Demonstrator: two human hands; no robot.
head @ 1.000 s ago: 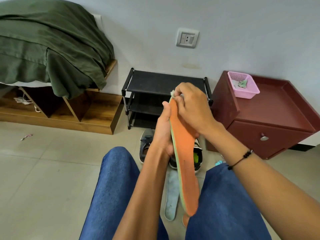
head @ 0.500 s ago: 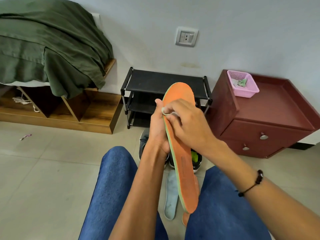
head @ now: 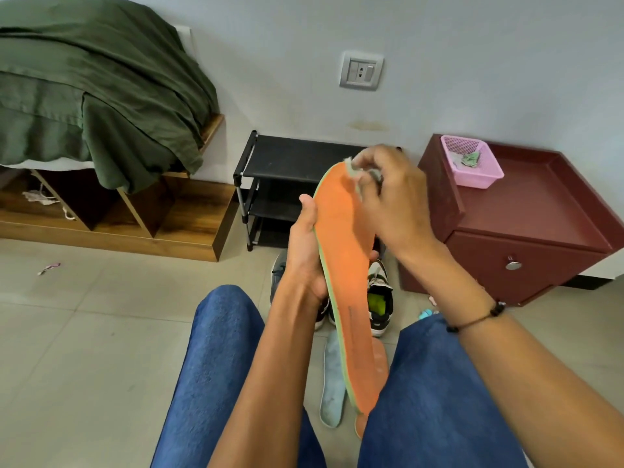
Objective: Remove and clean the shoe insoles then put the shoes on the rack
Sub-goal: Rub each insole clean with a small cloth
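Orange insole being held up over the knees, left hand gripping its edge with curled fingers, right hand pinching a small cloth against its top end, shoes sitting on the floor below.

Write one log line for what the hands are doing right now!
left hand: holds orange insole upright | right hand: pinches small cloth on insole's top end | shoes: on floor | rack: top shelf bare

We note matt orange foam-like insole, black metal-tube rack, glossy maroon cabinet, pink plastic basket.
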